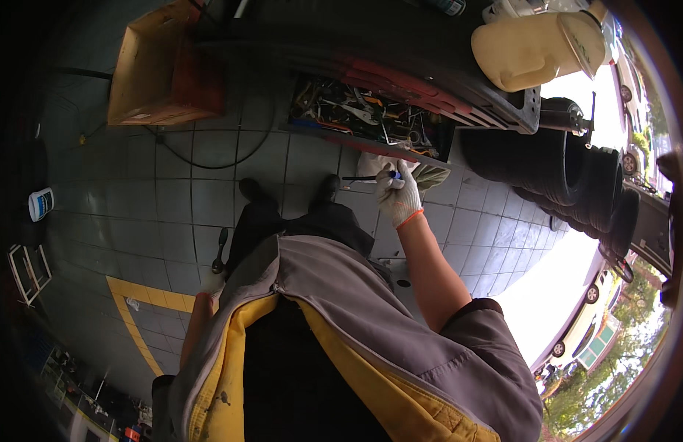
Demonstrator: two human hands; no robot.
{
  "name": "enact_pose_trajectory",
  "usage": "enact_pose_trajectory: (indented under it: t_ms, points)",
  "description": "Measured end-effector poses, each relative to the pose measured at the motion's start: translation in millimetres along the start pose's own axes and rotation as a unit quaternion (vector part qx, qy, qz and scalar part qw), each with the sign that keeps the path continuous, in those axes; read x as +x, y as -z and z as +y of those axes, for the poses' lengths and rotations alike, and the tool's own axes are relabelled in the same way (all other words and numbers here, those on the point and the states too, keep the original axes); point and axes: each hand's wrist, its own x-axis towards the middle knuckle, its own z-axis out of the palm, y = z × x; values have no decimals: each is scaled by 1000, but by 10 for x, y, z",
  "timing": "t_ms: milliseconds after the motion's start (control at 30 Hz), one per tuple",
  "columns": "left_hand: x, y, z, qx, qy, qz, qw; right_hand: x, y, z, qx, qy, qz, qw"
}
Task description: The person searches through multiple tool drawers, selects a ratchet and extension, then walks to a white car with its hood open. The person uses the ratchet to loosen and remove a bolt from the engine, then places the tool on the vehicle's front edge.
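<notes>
My right hand [399, 193], in a white knit glove with an orange cuff, is raised in front of me and grips a slim dark tool with a blue part [371, 177] that points left. It hovers just below an open red drawer of mixed hand tools [360, 112]. My left hand [211, 283], also gloved, hangs low by my left hip and holds a black-handled tool [220, 250] upright. My grey and yellow jacket fills the lower middle of the view and hides most of the left hand.
A row of black tyres [577, 177] stands at the right. A cream plastic canister [537, 46] sits on top of the tool cabinet. A cardboard box [161, 70] rests at the upper left, with a black hose [208, 158] across the grey tiled floor. Yellow floor lines [138, 309] run at the lower left.
</notes>
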Motion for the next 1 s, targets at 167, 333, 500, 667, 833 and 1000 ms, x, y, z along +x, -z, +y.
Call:
enact_pose_trajectory:
  t_ms: [167, 333, 500, 667, 833, 1000]
  points:
    - [256, 411, -722, 36, 49, 47, 997, 230, -482, 1026, -86, -23, -16, 996]
    - [130, 988, -590, -45, 32, 30, 998, 322, -830, 1859, -113, -48, -39, 992]
    - [42, 1834, -445, 46, 26, 37, 998, 630, -975, 2555, -320, 13, 13, 947]
    - [103, 2294, -547, 27, 14, -11, 999, 1016, -526, 2534, -840, 154, 166, 493]
    - [283, 2720, -609, 53, 19, -3, 998, 1190, 163, 2119, -813, 16, 359, 458]
    - [375, 3130, -411, -22, 55, 40, 997, 1895, 32, 2146, -822, -133, 358, 423]
